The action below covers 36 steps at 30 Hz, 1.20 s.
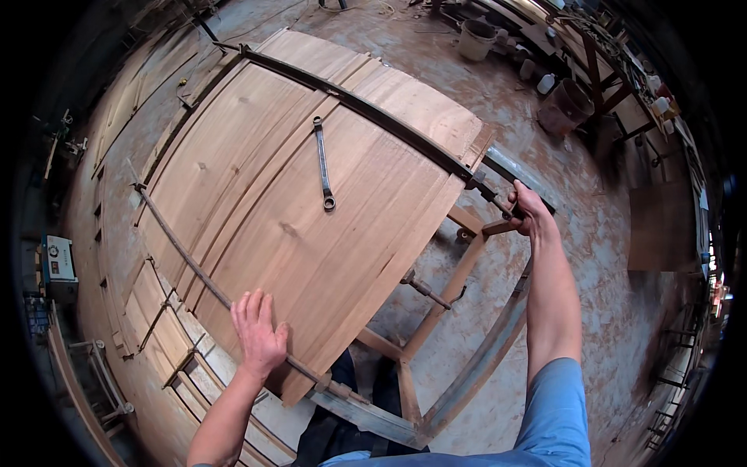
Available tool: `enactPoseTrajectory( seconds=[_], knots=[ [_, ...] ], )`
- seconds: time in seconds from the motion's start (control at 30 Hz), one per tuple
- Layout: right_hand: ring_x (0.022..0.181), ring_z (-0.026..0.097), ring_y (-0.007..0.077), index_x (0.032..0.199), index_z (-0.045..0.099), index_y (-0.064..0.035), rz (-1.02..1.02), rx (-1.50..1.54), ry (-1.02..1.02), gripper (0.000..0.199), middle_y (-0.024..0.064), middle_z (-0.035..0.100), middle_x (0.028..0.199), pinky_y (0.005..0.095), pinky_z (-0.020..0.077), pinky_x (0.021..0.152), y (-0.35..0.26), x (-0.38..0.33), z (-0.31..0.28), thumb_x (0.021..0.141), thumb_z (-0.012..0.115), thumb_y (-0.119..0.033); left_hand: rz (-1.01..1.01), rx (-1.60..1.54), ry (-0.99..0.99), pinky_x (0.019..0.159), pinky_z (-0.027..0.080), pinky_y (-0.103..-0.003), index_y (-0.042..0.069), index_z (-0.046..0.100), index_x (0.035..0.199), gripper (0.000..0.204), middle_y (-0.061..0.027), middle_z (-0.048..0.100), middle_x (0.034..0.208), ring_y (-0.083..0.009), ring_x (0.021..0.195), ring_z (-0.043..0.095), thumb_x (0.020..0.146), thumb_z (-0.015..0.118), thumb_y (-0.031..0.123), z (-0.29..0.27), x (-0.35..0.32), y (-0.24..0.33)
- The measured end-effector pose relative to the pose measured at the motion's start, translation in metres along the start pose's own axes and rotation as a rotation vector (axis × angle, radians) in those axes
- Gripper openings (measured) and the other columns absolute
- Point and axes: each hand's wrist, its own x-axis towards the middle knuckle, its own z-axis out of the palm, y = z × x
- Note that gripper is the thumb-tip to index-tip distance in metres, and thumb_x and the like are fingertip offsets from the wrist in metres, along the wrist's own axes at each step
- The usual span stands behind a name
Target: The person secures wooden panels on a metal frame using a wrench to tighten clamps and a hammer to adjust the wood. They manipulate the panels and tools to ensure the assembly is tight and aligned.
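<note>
Head view: your right hand (531,208) curls fingers round screw end of dark bar clamp (389,122); clamp spans wooden panel (334,257), lying in front of you with ring wrench (323,165) on top; your left hand (261,335) lies across near clamp rod (179,245), fingers extended

Step looks like clamp adjusting; next move probably calls for turning screw, left hand steadying panel

White-blue box (59,259) bears markings, too small to read

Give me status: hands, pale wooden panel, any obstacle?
Right hand gripping dark metal bar clamp; left hand open over thin metal clamp; silver double-ended ring wrench lying on pale wooden panel.
</note>
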Motion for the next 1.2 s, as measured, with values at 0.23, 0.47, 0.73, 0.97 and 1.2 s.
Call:
enactPoseTrajectory(
  seconds=[0.23,0.47,0.73,0.97,1.2],
  knots=[
    [0.04,0.039,0.0156,0.085,0.053,-0.0107,0.059,0.035,-0.019,0.046,0.0043,0.05,0.066,0.026,0.0272,0.032,0.017,0.032,-0.01,0.098,0.042,-0.053,0.015,-0.021,-0.005,0.113,0.017,-0.058,-0.003,0.048,0.129,0.063,-0.0213,0.042,0.138,-0.0417,0.132,0.032,0.075,0.06,0.026,-0.002,0.005,0.004],
    [0.114,0.058,0.0406,0.113,0.06,-0.001,-1.094,-0.698,0.511,0.027,0.019,0.064,0.117,0.0449,0.0475,0.094,0.053,0.0,-0.005,0.091,0.057,-0.016,-0.012,-0.015,-0.033,0.114,0.014,-0.059,-0.004,0.049,0.13,0.062,-0.0209,0.041,0.14,-0.0404,0.134,0.03,0.079,0.058,0.031,0.002,-0.002,-0.001],
    [0.116,0.059,0.0308,0.089,0.064,-0.0064,-1.373,-1.112,0.526,0.025,0.0114,0.065,0.118,0.038,0.0493,0.096,0.06,-0.014,-0.008,0.071,0.078,-0.017,0.044,-0.001,-0.022,0.114,0.014,-0.058,-0.004,0.048,0.131,0.061,-0.0211,0.04,0.141,-0.0418,0.135,0.03,0.082,0.057,0.031,0.004,0.002,0.001],
    [0.087,0.069,0.023,0.09,0.07,-0.0103,-1.014,-0.911,0.288,0.02,0.01,0.07,0.091,0.0353,0.053,0.075,0.051,-0.025,0.0,0.08,0.074,-0.028,0.038,0.01,-0.025,0.114,0.014,-0.058,-0.004,0.047,0.133,0.062,-0.0217,0.04,0.141,-0.0425,0.134,0.03,0.081,0.057,0.029,0.002,0.001,0.001],
    [0.058,0.064,0.0123,0.098,0.073,-0.0149,-0.786,-0.728,0.175,0.025,0.0077,0.065,0.066,0.0286,0.0493,0.057,0.047,-0.027,-0.006,0.083,0.073,-0.035,0.033,0.006,-0.021,0.114,0.014,-0.058,-0.004,0.047,0.132,0.062,-0.0218,0.04,0.141,-0.0426,0.134,0.03,0.081,0.058,0.029,0.002,0.004,0.002]
  ],
)
